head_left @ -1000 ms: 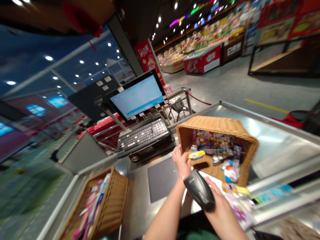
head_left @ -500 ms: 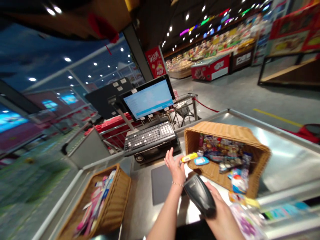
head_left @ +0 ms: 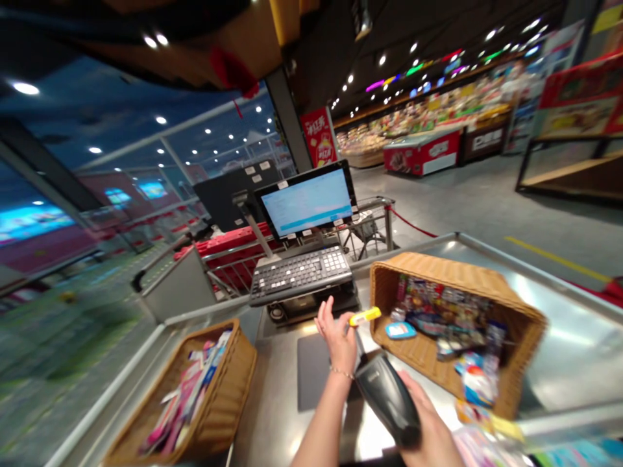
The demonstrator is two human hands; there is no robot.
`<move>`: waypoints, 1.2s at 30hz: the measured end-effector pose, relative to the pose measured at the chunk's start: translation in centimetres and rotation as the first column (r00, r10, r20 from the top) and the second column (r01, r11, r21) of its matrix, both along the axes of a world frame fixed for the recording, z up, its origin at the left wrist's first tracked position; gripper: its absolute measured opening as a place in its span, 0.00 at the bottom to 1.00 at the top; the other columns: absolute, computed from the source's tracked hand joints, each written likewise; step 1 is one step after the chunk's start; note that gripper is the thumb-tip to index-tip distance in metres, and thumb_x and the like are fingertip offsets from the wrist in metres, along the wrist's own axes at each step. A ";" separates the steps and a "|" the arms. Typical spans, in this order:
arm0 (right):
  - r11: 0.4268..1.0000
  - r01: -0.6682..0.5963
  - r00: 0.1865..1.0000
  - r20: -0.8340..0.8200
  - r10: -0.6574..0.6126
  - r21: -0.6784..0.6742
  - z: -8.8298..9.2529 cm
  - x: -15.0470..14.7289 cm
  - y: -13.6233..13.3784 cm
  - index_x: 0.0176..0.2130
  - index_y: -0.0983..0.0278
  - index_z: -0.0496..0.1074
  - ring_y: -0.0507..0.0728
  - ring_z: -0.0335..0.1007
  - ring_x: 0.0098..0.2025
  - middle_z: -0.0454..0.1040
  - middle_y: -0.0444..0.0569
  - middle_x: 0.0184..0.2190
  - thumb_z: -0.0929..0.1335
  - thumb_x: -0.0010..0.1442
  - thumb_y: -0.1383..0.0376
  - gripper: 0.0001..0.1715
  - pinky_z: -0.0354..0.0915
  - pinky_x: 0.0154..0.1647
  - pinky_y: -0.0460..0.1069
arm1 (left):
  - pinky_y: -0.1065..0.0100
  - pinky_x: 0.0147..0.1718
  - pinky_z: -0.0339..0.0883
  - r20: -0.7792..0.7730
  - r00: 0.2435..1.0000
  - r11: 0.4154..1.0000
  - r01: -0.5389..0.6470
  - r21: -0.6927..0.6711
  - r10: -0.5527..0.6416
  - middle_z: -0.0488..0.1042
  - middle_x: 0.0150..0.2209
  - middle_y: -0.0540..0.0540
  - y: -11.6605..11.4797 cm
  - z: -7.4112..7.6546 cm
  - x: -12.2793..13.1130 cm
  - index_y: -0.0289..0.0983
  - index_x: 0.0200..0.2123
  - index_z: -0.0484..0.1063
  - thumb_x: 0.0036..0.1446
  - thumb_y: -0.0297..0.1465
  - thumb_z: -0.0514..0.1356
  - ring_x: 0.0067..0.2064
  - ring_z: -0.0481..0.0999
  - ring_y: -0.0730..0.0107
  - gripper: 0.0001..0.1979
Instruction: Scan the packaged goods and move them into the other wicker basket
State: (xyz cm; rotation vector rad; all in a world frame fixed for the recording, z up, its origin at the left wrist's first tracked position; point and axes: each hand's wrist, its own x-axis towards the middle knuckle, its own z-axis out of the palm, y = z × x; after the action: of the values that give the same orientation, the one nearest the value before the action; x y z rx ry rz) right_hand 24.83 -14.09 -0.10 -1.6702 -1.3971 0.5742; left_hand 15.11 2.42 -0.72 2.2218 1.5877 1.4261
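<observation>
The right hand (head_left: 428, 434) is clenched around a glossy black handheld barcode scanner (head_left: 388, 401); the grip wraps its body, which lies slantwise across the palm. The left hand (head_left: 337, 340) is raised with its fingers spread, a thin bracelet (head_left: 341, 373) at the wrist; whether this grip holds anything I cannot tell, since a small yellow stick-shaped packet (head_left: 365, 316) sits at the thumb's tip with no clear pinch showing. That packet is just above the near edge of a tipped wicker basket (head_left: 452, 274); it has stayed beside the left thumb through the last second, while a flat pale blue packet (head_left: 401, 330), not visible in the earliest view, now lies against the basket's inner weave. The basket rests on its side on a stainless steel counter (head_left: 277, 421), its mouth facing the person and its inside crowded with colourful packets (head_left: 442, 311). A second wicker basket (head_left: 238, 363) stands at the left end of the counter, filled with pink and white packaged goods (head_left: 182, 389). Ahead of the left hand are a dark flat mat (head_left: 311, 373), a black and grey register keyboard (head_left: 302, 275) and a lit monitor (head_left: 305, 201) on a stand; beyond them stand a wire shopping cart (head_left: 365, 227) and a red-and-white store freezer (head_left: 422, 152).
</observation>
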 end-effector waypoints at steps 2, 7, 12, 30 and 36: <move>0.998 -0.062 0.996 0.059 0.064 -0.026 0.0 0.1 0.1 0.52 0.70 0.73 0.67 0.62 0.63 0.69 0.64 0.58 0.61 0.54 0.69 0.27 0.61 0.61 0.60 | 0.37 0.59 0.48 0.008 1.000 1.000 -0.008 0.004 0.008 0.61 0.62 0.43 0.1 0.0 -0.3 0.43 0.33 0.78 0.51 0.23 0.58 0.64 0.54 0.51 0.12; 0.998 -0.053 0.997 0.048 0.054 -0.019 0.0 0.0 0.3 0.49 0.63 0.76 0.68 0.63 0.62 0.73 0.56 0.56 0.65 0.49 0.70 0.27 0.61 0.62 0.58 | 0.37 0.59 0.49 0.016 1.000 1.000 -0.024 0.019 0.024 0.61 0.62 0.44 0.1 0.0 -0.9 0.44 0.34 0.78 0.50 0.21 0.57 0.64 0.55 0.52 0.14; 0.996 -0.081 0.994 0.068 0.082 -0.022 -0.2 -0.4 0.0 0.52 0.70 0.73 0.68 0.60 0.64 0.69 0.61 0.58 0.60 0.53 0.68 0.28 0.61 0.62 0.59 | 0.37 0.59 0.49 0.035 0.998 0.999 -0.047 0.023 0.047 0.62 0.61 0.44 0.0 0.2 -1.5 0.44 0.33 0.78 0.50 0.21 0.56 0.64 0.55 0.52 0.15; 0.992 -0.127 0.981 0.150 0.126 -0.003 -1.3 -1.0 0.2 0.54 0.71 0.71 0.68 0.57 0.65 0.68 0.62 0.58 0.59 0.55 0.69 0.28 0.60 0.62 0.60 | 0.39 0.60 0.49 0.068 0.994 0.996 -0.086 0.037 0.083 0.63 0.60 0.44 0.0 0.5 -3.3 0.43 0.32 0.79 0.50 0.21 0.55 0.63 0.55 0.53 0.14; 0.998 -0.058 0.997 -0.044 0.058 0.018 0.0 -1.6 0.0 0.50 0.65 0.75 0.70 0.60 0.63 0.70 0.56 0.58 0.64 0.51 0.67 0.27 0.60 0.63 0.60 | 0.40 0.61 0.48 0.064 0.994 0.995 -0.091 0.030 0.089 0.63 0.60 0.43 0.0 0.4 -4.3 0.42 0.33 0.79 0.50 0.22 0.55 0.63 0.55 0.53 0.15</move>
State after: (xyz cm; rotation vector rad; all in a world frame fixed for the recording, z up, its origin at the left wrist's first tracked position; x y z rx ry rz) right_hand 23.25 -14.13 -0.11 -1.5984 -1.4186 0.6268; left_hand 10.83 2.44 -0.31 2.1253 1.6763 1.5392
